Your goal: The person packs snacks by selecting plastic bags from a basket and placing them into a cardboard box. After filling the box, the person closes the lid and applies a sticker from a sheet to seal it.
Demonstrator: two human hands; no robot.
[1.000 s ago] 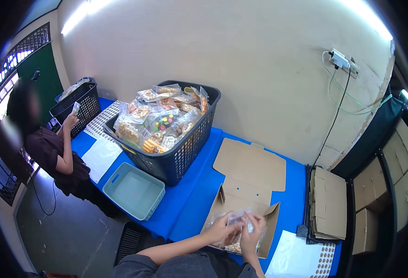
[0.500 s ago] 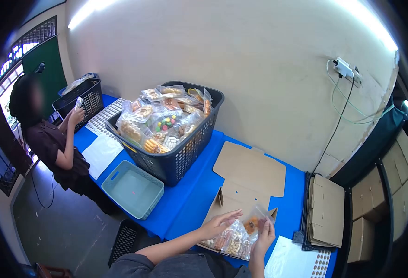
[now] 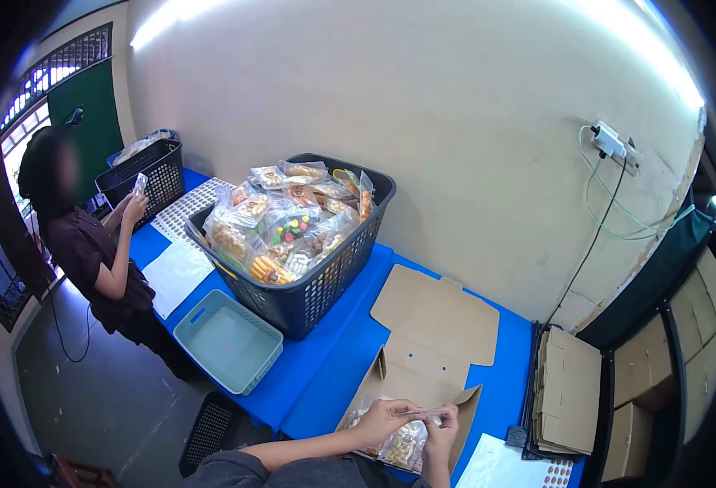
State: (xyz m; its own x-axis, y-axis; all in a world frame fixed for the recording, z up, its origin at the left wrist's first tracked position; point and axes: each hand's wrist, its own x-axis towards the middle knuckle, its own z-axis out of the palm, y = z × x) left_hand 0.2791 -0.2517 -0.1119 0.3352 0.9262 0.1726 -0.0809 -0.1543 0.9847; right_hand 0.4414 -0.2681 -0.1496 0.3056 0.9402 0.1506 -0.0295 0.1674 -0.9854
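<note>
The left hand (image 3: 386, 420) and right hand (image 3: 443, 429) have their grips clamped on a clear plastic packet (image 3: 434, 413) above an open brown cardboard box (image 3: 458, 431) already holding transparent snack bags (image 3: 402, 446), while a dark perforated plastic basket (image 3: 323, 294) beyond is heaped with more.

There is one camera, and it sits on the person's head. It looks forward and down. The left hand (image 3: 386, 420) and right hand (image 3: 444, 426) are close to it, low in the view, with the open box (image 3: 438, 315). The blue surface (image 3: 333, 358) goes away from there, up and to the left. The big basket (image 3: 319, 286) is a bit farther off, near the middle. The other person (image 3: 89, 256) is farther away, at the left. The wall (image 3: 439, 106) fills much of the top. The view is very wide, with round, dark edges.
</note>
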